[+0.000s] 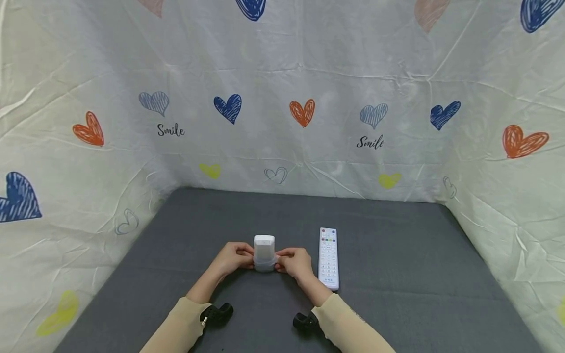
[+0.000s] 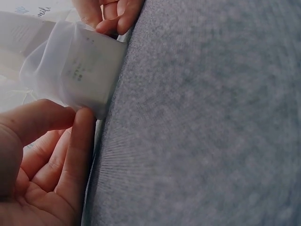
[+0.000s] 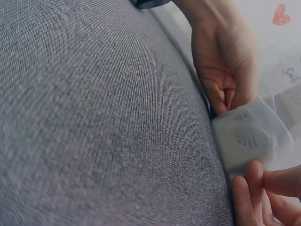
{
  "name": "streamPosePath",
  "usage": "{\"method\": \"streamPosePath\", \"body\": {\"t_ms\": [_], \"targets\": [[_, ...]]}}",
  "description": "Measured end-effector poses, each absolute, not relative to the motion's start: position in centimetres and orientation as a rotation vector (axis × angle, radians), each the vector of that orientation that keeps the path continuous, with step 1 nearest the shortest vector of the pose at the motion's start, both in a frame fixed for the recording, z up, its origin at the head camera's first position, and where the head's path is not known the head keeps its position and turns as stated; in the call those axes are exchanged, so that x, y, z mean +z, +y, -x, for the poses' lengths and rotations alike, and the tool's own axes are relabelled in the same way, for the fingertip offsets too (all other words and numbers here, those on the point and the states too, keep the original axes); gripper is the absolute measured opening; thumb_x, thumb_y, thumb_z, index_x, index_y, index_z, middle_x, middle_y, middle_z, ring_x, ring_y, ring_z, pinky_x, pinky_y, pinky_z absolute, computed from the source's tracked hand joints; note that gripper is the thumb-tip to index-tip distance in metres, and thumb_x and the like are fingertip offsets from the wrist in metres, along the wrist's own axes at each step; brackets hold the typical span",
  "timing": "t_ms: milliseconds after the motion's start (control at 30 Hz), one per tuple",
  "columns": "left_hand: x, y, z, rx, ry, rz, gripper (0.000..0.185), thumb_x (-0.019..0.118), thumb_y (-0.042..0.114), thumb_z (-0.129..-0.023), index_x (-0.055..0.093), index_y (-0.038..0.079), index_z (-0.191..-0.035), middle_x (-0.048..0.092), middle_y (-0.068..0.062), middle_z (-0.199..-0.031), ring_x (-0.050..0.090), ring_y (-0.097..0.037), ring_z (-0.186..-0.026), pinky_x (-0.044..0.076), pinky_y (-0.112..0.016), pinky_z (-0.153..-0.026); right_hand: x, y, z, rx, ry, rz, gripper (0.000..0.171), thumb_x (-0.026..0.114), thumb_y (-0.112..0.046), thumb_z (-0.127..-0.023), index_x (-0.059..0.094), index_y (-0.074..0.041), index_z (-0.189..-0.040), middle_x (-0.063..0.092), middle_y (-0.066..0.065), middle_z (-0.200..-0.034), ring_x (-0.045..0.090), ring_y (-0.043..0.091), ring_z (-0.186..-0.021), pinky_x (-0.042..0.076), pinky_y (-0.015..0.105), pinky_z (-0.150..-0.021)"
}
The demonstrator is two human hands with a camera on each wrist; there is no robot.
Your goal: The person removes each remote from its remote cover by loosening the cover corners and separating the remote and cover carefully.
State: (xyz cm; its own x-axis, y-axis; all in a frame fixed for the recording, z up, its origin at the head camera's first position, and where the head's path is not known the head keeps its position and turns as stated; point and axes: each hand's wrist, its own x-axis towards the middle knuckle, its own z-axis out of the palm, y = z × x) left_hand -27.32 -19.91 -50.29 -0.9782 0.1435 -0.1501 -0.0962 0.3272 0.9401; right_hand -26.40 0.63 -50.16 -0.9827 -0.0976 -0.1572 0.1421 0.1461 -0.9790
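A small white block-shaped object (image 1: 264,243) stands upright on the table, its lower part inside a translucent sleeve (image 1: 265,264). My left hand (image 1: 236,257) pinches the sleeve's left side between thumb and fingertips. On the opposite side my right hand (image 1: 295,262) pinches the sleeve too. Small dark markings show through the sleeve (image 2: 87,70) in the left wrist view. The sleeve (image 3: 247,136) looks loose and folded around its rim in the right wrist view. Exactly what the white object is cannot be told.
A white remote control (image 1: 328,260) lies face up to the right of my right hand. Dark grey cloth covers the table (image 1: 397,274). A white curtain (image 1: 335,117) printed with hearts surrounds the back and sides.
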Motion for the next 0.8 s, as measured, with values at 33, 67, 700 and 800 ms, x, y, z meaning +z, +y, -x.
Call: {"method": "streamPosePath", "body": {"t_ms": [33, 67, 700, 800], "targets": [[-50.3, -19.9, 27.4, 1.714, 2.379, -0.038, 0.011, 0.066, -0.002, -0.081, 0.065, -0.005, -0.091, 0.069, -0.007, -0.076, 0.066, -0.014, -0.069, 0.058, -0.032, -0.067, -50.1, 0.7, 26.4, -1.939, 2.225, -0.042, 0.012, 0.066, -0.001, -0.083, 0.072, 0.002, -0.093, 0.072, 0.013, -0.082, 0.066, 0.011, -0.061, 0.057, 0.028, -0.059], [-50.3, -19.9, 27.4, 1.72, 2.371, -0.034, 0.011, 0.066, -0.002, -0.081, 0.065, -0.005, -0.091, 0.069, -0.007, -0.076, 0.066, -0.014, -0.069, 0.058, -0.032, -0.067, -50.0, 0.7, 26.4, -1.939, 2.22, -0.038, 0.012, 0.066, -0.002, -0.084, 0.072, 0.002, -0.093, 0.072, 0.013, -0.082, 0.066, 0.011, -0.061, 0.057, 0.028, -0.059], [-50.0, -19.6, 27.7, 1.803, 2.306, -0.04, 0.012, 0.064, -0.004, -0.08, 0.063, -0.009, -0.09, 0.068, -0.005, -0.076, 0.065, -0.012, -0.068, 0.058, -0.033, -0.067, -49.1, 1.5, 26.9, -1.908, 2.19, 0.043, 0.016, 0.063, -0.008, -0.088, 0.07, 0.002, -0.098, 0.071, 0.012, -0.084, 0.068, 0.015, -0.071, 0.058, 0.028, -0.064], [-49.9, -19.5, 27.7, 1.813, 2.304, -0.027, 0.012, 0.063, -0.005, -0.08, 0.062, -0.01, -0.09, 0.068, -0.005, -0.076, 0.065, -0.012, -0.068, 0.058, -0.033, -0.067, -48.6, 1.8, 27.0, -1.85, 2.335, 0.178, 0.017, 0.064, -0.01, -0.087, 0.071, -0.003, -0.101, 0.072, 0.01, -0.092, 0.068, 0.016, -0.079, 0.056, 0.026, -0.066]]}}
